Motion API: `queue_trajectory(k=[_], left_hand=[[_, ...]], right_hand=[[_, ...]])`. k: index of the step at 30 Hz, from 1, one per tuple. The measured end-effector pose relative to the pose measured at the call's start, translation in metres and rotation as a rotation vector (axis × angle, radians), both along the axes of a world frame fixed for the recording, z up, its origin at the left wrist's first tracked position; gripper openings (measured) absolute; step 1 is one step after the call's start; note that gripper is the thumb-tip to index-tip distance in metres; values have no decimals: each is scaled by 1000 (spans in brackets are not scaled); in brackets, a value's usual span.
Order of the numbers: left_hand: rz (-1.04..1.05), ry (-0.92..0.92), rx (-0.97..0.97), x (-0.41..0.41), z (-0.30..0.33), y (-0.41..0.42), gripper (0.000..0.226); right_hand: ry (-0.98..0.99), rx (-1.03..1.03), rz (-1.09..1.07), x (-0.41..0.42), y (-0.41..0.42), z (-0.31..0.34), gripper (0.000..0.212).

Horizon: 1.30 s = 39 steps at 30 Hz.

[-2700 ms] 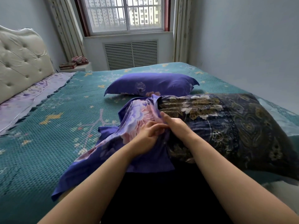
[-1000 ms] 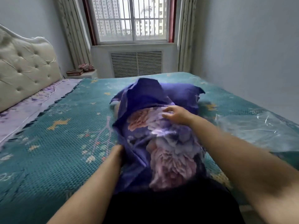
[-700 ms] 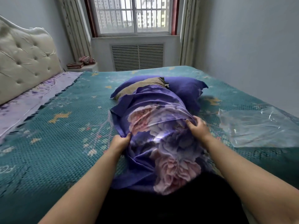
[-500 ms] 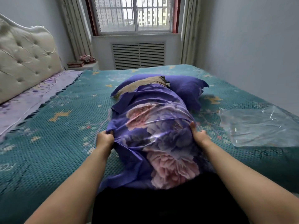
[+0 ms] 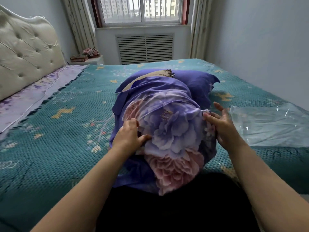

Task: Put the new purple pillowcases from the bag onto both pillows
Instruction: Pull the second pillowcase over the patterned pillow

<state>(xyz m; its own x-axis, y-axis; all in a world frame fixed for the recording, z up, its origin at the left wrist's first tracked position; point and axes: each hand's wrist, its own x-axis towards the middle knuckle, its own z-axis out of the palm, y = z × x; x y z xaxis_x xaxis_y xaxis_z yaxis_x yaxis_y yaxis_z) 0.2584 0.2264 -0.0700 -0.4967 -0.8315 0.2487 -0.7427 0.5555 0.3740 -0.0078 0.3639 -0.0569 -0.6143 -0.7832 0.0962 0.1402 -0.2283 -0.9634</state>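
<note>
The floral purple pillowcase (image 5: 168, 131) now covers most of the second pillow, which lies lengthwise in the middle of the bed (image 5: 55, 141), its near end against the person's lap and its far end toward the window edge. Half a second ago both hands were clamped on the sides of the case, dragging it along; now that hold has loosened. The left hand (image 5: 129, 137) rests on the left flank of the case with fingers curled into the cloth and the thumb pressed against it, a soft grip on a fold and not a hard pull. The right hand (image 5: 222, 126) has come off the fabric on the right flank, fingers spread and nearly straight, palm turned toward the case and at most brushing it. At the far end a tan strip of the pillow's inner cover (image 5: 150, 76) shows past the case's open mouth, so the pull-on looks nearly but not fully done; what remains is probably tucking that end in and smoothing. Just behind, touching the far end, lies the first pillow (image 5: 199, 84), already in plain purple. The emptied clear plastic bag (image 5: 267, 124) lies flat near the bed's right edge, close beside the right hand. The tufted headboard (image 5: 25, 52) stands along the left edge.
</note>
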Motion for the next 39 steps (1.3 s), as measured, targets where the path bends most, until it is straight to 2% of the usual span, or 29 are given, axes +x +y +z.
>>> queue_trajectory(k=[4,6,8,11,12,15,16,18,20,22,23,24,25,27,28,30,31,32,34,36,37,39], left_hand=[[10,-271,-58,4,-6,12,62],[30,-352,-102,7,-11,14,52],[28,-339,-90,10,-11,15,38],[60,-164,0,18,6,14,21],[85,-86,16,21,13,12,15],[120,136,78,24,26,4,6],[121,186,105,21,24,0,8],[134,289,167,14,12,-10,13],[135,429,293,9,-2,-23,18],[54,527,540,13,-8,-30,33],[-23,486,642,17,-8,-32,45],[-96,371,688,24,-4,-34,52],[-163,220,674,30,1,-36,54],[-156,-113,473,39,6,-42,44],[-87,-238,350,40,8,-44,35],[42,-283,201,37,11,-41,20],[93,-185,188,32,10,-37,17],[137,-6,210,27,4,-38,17],[220,485,358,14,-4,-42,21],[255,829,529,2,-10,-44,19],[251,916,601,-4,-13,-46,14],[233,972,659,-6,-15,-51,5]], right_hand=[[449,198,142,6,8,-13,96],[675,312,199,6,9,-17,101],[816,444,106,6,11,-12,82],[1023,638,-149,8,18,8,24],[1060,679,-214,9,21,16,10],[1176,694,-461,12,26,26,16],[1210,663,-518,12,24,25,18],[1174,616,-488,12,13,22,19],[958,555,-379,10,-3,15,15],[764,495,-243,6,-14,9,18],[737,496,-143,4,-14,8,23],[739,517,-12,1,-13,9,27],[756,562,128,-4,-11,9,30],[853,652,304,-14,-11,11,35],[928,660,291,-18,-14,10,35],[1062,643,98,-19,-21,6,27],[1110,632,-50,-17,-24,5,20],[1142,624,-194,-11,-26,5,12],[1121,589,-384,2,-32,5,4],[878,506,-400,15,-45,7,8],[708,460,-348,22,-52,8,12],[397,354,-190,34,-59,10,21]])
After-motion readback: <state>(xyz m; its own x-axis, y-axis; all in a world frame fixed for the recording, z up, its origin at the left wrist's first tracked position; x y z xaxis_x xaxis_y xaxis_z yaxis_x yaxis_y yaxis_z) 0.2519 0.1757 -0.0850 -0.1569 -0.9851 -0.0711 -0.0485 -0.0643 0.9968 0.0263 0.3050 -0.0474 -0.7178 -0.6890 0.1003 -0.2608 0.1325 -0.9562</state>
